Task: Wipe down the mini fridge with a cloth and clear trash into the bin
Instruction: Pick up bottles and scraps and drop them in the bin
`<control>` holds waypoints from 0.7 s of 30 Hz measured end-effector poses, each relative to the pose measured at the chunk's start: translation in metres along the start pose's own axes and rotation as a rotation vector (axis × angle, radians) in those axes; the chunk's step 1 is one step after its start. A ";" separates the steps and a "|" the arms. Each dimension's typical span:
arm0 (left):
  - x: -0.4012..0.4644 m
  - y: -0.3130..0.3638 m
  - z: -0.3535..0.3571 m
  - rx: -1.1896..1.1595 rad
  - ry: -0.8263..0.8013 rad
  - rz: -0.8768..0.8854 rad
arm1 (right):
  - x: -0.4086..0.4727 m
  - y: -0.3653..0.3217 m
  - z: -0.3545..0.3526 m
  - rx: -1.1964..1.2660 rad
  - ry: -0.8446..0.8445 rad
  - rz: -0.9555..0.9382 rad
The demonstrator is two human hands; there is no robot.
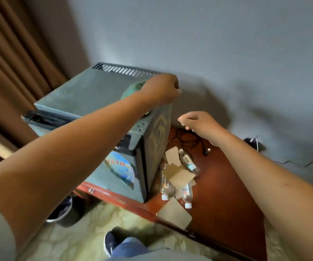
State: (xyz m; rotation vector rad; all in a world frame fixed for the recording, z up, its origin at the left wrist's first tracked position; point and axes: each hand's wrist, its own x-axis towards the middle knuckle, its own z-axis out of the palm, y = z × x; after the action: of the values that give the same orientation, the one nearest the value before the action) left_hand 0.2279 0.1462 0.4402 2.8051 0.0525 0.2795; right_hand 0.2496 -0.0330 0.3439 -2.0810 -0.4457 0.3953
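The left hand point(161, 89) is curled over a green cloth point(133, 89), pressing it onto the top of the mini fridge point(87, 95) near the back right corner, just short of the vent slots point(125, 70). The cloth looks soft and limp, so it should bunch and slide easily on the flat metal; a palm-down grip over the wad suits it best. The right hand point(199, 125) hangs free beside the fridge's side wall, fingers loosely curled and holding nothing. Below it, on the red-brown cabinet top point(227, 185), lie empty plastic bottles point(187, 161) and cardboard scraps point(178, 176) (light, crushable, and the bottles likely to roll, so best taken round the body). The bin point(65, 211) stands on the floor, left of the cabinet.
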 end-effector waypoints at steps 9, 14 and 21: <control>-0.071 0.038 0.106 -0.081 -0.122 -0.093 | -0.040 0.096 0.010 -0.057 -0.251 0.107; -0.104 0.018 0.186 -0.148 -0.285 -0.244 | -0.056 0.149 0.036 -0.051 -0.344 0.272; -0.156 -0.028 0.287 -0.175 -0.528 -0.453 | -0.080 0.216 0.075 -0.098 -0.465 0.395</control>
State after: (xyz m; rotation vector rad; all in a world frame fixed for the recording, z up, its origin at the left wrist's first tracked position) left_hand 0.1312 0.0734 0.1354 2.5097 0.5017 -0.5306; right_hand 0.1797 -0.1213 0.1295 -2.1670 -0.3219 1.1243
